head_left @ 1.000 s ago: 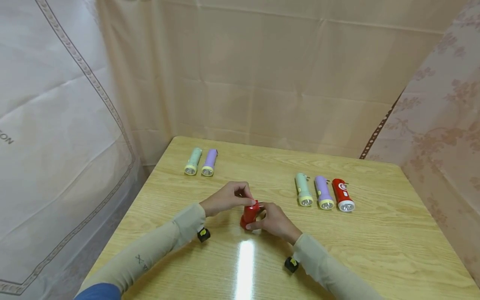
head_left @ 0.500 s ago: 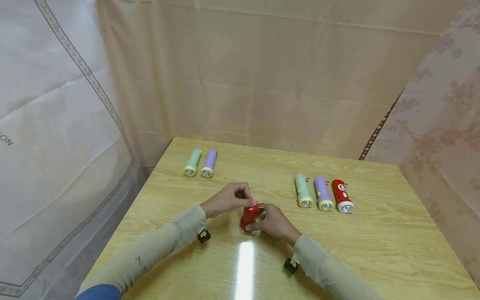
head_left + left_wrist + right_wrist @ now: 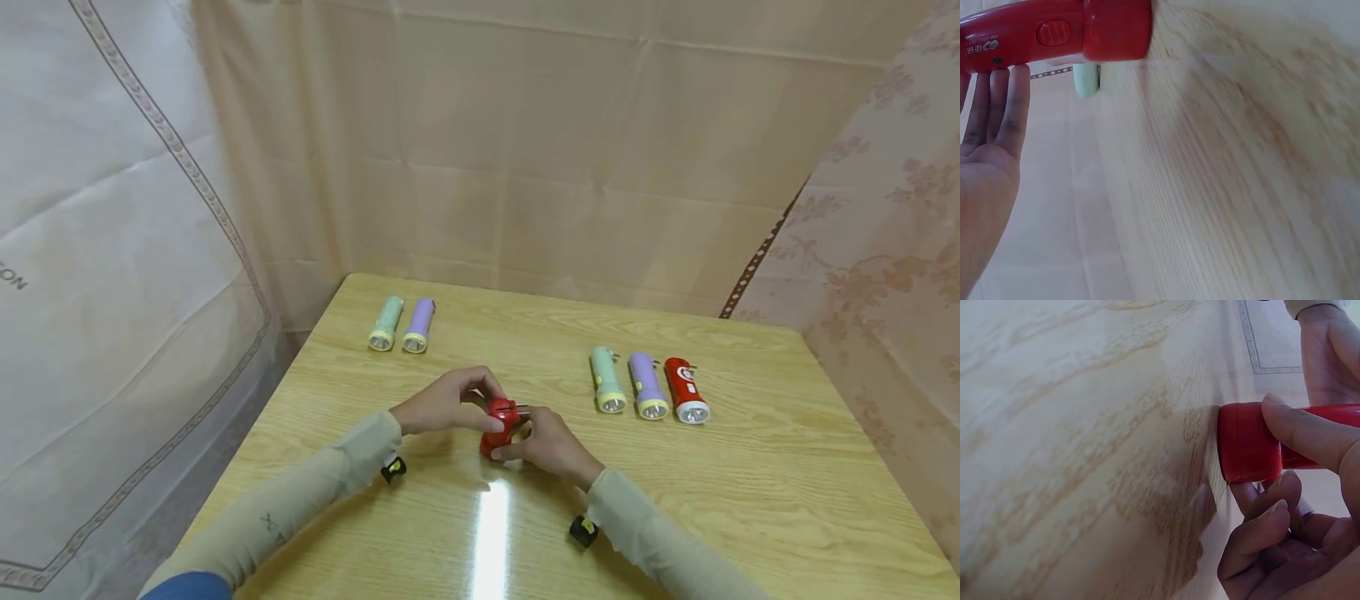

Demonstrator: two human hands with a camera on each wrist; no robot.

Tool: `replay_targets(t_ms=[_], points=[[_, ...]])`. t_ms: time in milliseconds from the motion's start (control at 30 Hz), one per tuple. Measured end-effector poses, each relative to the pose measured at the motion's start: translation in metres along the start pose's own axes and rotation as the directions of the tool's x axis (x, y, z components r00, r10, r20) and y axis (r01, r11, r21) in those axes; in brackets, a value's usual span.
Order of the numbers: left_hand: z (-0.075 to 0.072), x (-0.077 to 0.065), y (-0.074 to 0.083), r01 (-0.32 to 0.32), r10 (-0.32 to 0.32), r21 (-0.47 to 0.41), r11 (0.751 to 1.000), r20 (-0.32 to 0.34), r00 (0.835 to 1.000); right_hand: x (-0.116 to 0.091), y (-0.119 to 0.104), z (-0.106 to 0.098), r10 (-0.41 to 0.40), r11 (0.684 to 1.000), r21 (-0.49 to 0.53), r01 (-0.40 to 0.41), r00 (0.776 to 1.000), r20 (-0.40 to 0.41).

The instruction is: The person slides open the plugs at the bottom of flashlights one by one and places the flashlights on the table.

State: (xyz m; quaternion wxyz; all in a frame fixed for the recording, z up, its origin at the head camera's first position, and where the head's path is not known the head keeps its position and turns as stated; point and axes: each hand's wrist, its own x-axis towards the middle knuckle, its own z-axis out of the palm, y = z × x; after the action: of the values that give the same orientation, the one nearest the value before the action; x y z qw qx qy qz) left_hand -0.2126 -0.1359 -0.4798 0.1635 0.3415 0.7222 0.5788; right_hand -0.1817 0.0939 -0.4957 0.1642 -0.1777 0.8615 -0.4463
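Observation:
A red flashlight (image 3: 503, 409) stands upright on the table, its wide head (image 3: 1250, 442) down. My left hand (image 3: 450, 402) holds the upper end, thumb on the near side and fingertips behind; in the left wrist view those fingers (image 3: 1015, 100) are nearly straight against the body, near a ribbed red switch (image 3: 1054, 33). My right hand (image 3: 553, 448) grips the lower part from the right, thumb (image 3: 1297, 425) across the head. Metal prongs (image 3: 522, 411) stick out to the right near the top, by the right index finger.
At the back left lie a green flashlight (image 3: 387, 322) and a purple flashlight (image 3: 420, 325). To the right lie another green one (image 3: 606, 377), another purple one (image 3: 646, 382) and a red-and-white flashlight (image 3: 685, 388). Cloth curtains (image 3: 495, 167) hang behind the wooden table (image 3: 750, 500).
My left hand has shifted slightly left, its thumb sliding from the flashlight's top end down onto the near side, so the top now shows. The right hand keeps its grip.

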Motion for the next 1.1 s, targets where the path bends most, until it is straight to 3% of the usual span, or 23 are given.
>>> replay_targets(t_ms=[400,700,900,1100], points=[[0.003,-0.006,0.003,-0.033,0.038,0.08,0.996,-0.058,0.998,0.0,0.001,0.0,-0.005,1.0,-0.012,0.005,1.0,-0.015],[0.008,-0.005,0.001,-0.097,0.106,0.086,0.992,-0.11,0.988,-0.002,0.0,0.002,0.025,0.999,-0.04,-0.026,0.999,-0.025],[0.006,-0.003,-0.001,-0.043,0.066,0.132,0.99,-0.177,0.982,-0.002,0.0,0.006,0.054,0.997,-0.048,-0.056,0.998,-0.039],[0.001,-0.001,-0.005,0.043,-0.025,0.069,0.997,-0.235,0.972,-0.005,-0.003,0.009,0.056,0.998,-0.035,-0.057,0.998,-0.03]])
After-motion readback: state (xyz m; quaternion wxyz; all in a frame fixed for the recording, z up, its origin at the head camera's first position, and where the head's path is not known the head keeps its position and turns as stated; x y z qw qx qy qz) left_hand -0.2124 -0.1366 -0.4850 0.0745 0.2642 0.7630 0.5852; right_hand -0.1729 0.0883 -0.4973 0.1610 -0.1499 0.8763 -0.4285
